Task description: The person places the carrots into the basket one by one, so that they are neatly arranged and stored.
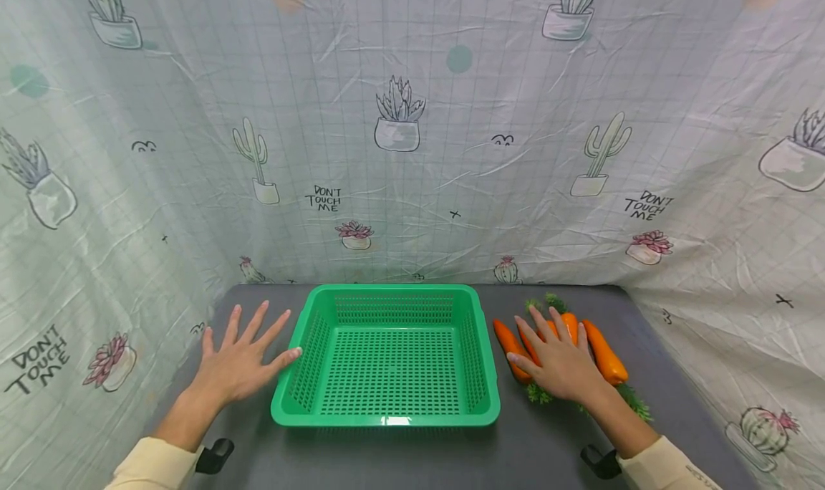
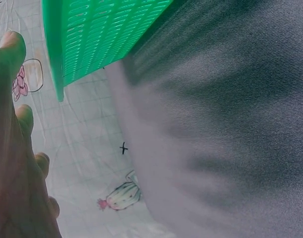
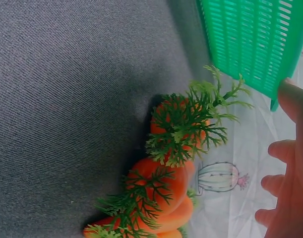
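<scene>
A green plastic basket (image 1: 385, 420) with slotted walls and floor sits on the grey table, with nothing inside. To its left my left hand (image 1: 235, 367) is spread palm down, its thumb tip overlapping the basket's rim in the head view. My right hand (image 1: 567, 364) spreads its fingers above several orange carrots (image 1: 604, 352) with green leafy tops, right of the basket. In the right wrist view the carrots (image 3: 163, 186) lie bunched on the cloth, and the fingers (image 3: 282, 151) stand apart above them. Part of the bunch is hidden under the right hand. Neither hand holds anything.
A grey cloth covers the table (image 1: 387, 461). Pale sheets printed with potted cacti (image 1: 397, 114) hang behind and along both sides, close to the table edges. Dark straps (image 1: 215, 455) show at both wrists, beside cream sleeves (image 1: 155, 465).
</scene>
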### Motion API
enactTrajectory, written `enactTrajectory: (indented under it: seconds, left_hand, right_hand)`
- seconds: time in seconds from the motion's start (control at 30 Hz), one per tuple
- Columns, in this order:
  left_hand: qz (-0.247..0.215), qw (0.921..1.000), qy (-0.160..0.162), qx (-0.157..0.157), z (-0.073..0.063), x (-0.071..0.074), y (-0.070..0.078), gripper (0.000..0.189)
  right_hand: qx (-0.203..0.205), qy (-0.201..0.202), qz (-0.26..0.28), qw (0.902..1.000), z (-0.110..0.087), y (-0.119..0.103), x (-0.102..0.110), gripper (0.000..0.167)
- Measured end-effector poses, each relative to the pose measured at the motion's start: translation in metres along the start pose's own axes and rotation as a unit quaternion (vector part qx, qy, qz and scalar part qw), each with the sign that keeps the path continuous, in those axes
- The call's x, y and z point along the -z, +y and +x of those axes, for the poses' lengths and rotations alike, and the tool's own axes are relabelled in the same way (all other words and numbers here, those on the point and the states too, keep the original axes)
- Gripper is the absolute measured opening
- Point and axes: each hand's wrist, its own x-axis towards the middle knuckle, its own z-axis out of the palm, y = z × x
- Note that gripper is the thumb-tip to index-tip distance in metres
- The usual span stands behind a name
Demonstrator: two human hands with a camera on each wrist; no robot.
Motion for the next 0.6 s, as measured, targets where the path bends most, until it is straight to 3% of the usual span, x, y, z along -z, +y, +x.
enactTrajectory:
  seconds: [0.4, 0.6]
  left_hand:
    - [-0.011, 0.9999, -0.007, -0.002, -0.001, -0.006, -0.001, 0.086]
    - [-0.007, 0.9998, 0.001, -0.02, -0.001, -0.01, -0.002, 0.086]
  right_hand:
    - [-0.002, -0.001, 0.002, 1.0, -0.002, 0.0, -0.008, 0.077]
    - [-0.005, -0.002, 0.006, 1.0, -0.003, 0.0, -0.013, 0.076]
